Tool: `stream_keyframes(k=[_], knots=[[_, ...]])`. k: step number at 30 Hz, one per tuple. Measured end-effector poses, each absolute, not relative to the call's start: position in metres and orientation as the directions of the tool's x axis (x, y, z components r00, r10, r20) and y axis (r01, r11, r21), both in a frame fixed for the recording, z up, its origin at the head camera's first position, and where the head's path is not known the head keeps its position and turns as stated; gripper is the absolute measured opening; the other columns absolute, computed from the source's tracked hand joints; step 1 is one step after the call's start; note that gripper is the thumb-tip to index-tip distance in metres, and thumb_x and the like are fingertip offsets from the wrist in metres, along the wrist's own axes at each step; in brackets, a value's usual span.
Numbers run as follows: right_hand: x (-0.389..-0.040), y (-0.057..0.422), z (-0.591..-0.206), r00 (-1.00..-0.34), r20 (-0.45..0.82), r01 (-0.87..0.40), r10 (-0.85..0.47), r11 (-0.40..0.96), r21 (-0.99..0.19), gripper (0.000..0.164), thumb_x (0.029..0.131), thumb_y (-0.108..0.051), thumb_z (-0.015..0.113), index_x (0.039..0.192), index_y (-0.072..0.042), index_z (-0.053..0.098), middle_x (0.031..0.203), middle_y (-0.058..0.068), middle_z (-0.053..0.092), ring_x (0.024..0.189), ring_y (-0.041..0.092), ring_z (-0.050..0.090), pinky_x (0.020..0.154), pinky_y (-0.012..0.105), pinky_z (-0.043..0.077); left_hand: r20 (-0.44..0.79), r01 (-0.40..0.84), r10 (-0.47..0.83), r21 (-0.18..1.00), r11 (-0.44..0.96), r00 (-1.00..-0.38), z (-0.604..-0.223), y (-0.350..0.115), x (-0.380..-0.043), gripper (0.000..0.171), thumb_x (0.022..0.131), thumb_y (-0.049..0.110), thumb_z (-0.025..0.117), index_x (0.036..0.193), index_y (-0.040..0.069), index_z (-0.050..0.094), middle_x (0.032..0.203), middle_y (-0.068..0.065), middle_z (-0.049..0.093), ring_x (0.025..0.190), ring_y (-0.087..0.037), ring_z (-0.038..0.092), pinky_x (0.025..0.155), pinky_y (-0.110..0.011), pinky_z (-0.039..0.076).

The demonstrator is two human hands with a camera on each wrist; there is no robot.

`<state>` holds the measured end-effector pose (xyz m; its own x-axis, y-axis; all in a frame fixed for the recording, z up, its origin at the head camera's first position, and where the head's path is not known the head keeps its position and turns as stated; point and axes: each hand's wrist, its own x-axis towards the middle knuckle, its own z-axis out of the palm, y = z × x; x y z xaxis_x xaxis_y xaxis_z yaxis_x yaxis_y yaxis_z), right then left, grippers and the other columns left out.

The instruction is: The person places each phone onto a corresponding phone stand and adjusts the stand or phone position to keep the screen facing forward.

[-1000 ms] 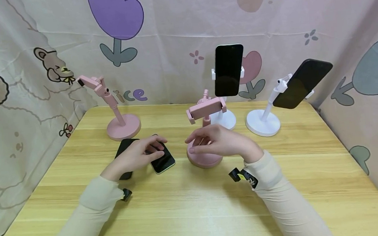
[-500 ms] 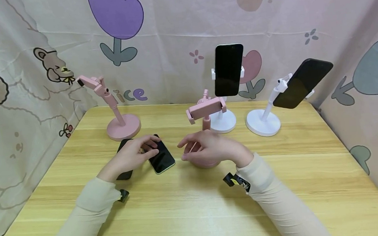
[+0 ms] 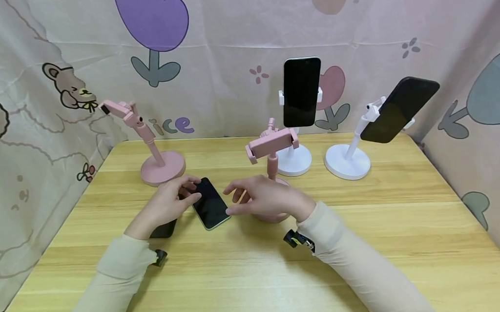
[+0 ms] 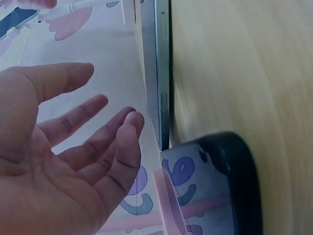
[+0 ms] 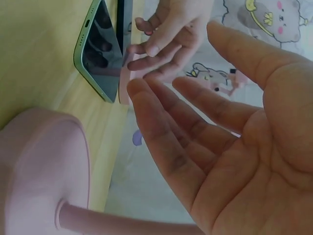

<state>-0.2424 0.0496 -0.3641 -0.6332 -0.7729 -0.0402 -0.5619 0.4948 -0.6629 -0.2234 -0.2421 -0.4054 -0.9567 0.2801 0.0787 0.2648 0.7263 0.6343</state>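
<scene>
A phone with a pale green edge (image 3: 212, 208) lies screen up on the table between the hands. My left hand (image 3: 166, 206) hovers over a black phone (image 3: 164, 230), covering most of it. In the left wrist view the left fingers (image 4: 128, 147) are loosely bent, with nothing held. My right hand (image 3: 266, 197) is in front of a pink phone stand (image 3: 272, 144), hiding part of its round base. Its thumb tip overlaps the green-edged phone's right side in the head view. The right wrist view shows relaxed right fingers (image 5: 159, 132) around nothing, apart from that phone (image 5: 100, 58).
Another pink stand (image 3: 163, 167) with an unfilled clamp stands back left. Behind the nearer pink stand, a white stand (image 3: 295, 161) holds an upright phone (image 3: 302, 92). Further right, a second white stand (image 3: 347, 162) holds a tilted black phone (image 3: 398, 111). Printed cloth hangs behind.
My right hand has moved left from over the pink stand's base to the green-edged phone's side. My left hand has drifted left, uncovering more of that phone. The phones and stands stay put.
</scene>
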Motion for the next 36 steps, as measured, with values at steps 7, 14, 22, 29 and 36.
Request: stream_keyframes(k=[7,14,22,29,36], knots=[[-0.244,0.032,-0.368,-0.655,-0.052,-0.542,-0.754,0.517,-0.663,0.048,0.102,-0.034,0.077,0.139,-0.007,0.065,0.12,0.01,0.077,0.108,0.02,0.075,0.097,0.028,0.062,0.064,0.235,0.25,0.619,0.749,-0.966,-0.409,-0.249,-0.226,0.05,0.105,0.016,0.07,0.149,-0.001,0.055,0.134,-0.029,0.067,0.11,-0.038,0.07,0.099,-0.058,0.058],[-0.249,0.014,-0.373,-0.679,-0.098,-0.509,-0.728,0.562,-0.652,0.054,0.103,-0.036,0.075,0.144,-0.004,0.06,0.126,0.015,0.074,0.114,0.024,0.071,0.099,0.034,0.06,0.047,0.231,0.255,0.6,0.766,-0.966,-0.41,-0.252,-0.227,0.054,0.105,0.019,0.071,0.151,-0.001,0.052,0.137,-0.032,0.064,0.108,-0.037,0.07,0.096,-0.057,0.058],[-0.259,-0.003,-0.382,-0.704,-0.146,-0.504,-0.695,0.633,-0.587,0.061,0.103,-0.04,0.073,0.15,-0.003,0.057,0.128,0.017,0.073,0.11,0.023,0.069,0.1,0.037,0.06,0.027,0.225,0.261,0.596,0.771,-0.965,-0.41,-0.254,-0.228,0.054,0.105,0.018,0.07,0.152,-0.001,0.051,0.14,-0.032,0.063,0.106,-0.035,0.07,0.095,-0.056,0.058],[-0.264,-0.018,-0.387,-0.703,-0.175,-0.537,-0.689,0.676,-0.505,0.071,0.102,-0.043,0.073,0.154,0.001,0.053,0.097,0.011,0.076,0.075,0.013,0.058,0.078,0.023,0.051,0.033,0.233,0.265,0.59,0.773,-0.964,-0.41,-0.256,-0.228,0.051,0.105,0.016,0.07,0.15,-0.001,0.053,0.137,-0.031,0.065,0.101,-0.032,0.068,0.091,-0.05,0.058],[-0.266,-0.028,-0.395,-0.719,-0.236,-0.536,-0.654,0.738,-0.41,0.067,0.101,-0.051,0.072,0.144,-0.001,0.059,0.122,0.011,0.07,0.097,0.019,0.061,0.082,0.025,0.05,0.03,0.249,0.29,0.603,0.758,-0.956,-0.41,-0.258,-0.229,0.049,0.106,0.018,0.069,0.148,-0.002,0.055,0.128,-0.028,0.069,0.099,-0.03,0.071,0.088,-0.048,0.06]])
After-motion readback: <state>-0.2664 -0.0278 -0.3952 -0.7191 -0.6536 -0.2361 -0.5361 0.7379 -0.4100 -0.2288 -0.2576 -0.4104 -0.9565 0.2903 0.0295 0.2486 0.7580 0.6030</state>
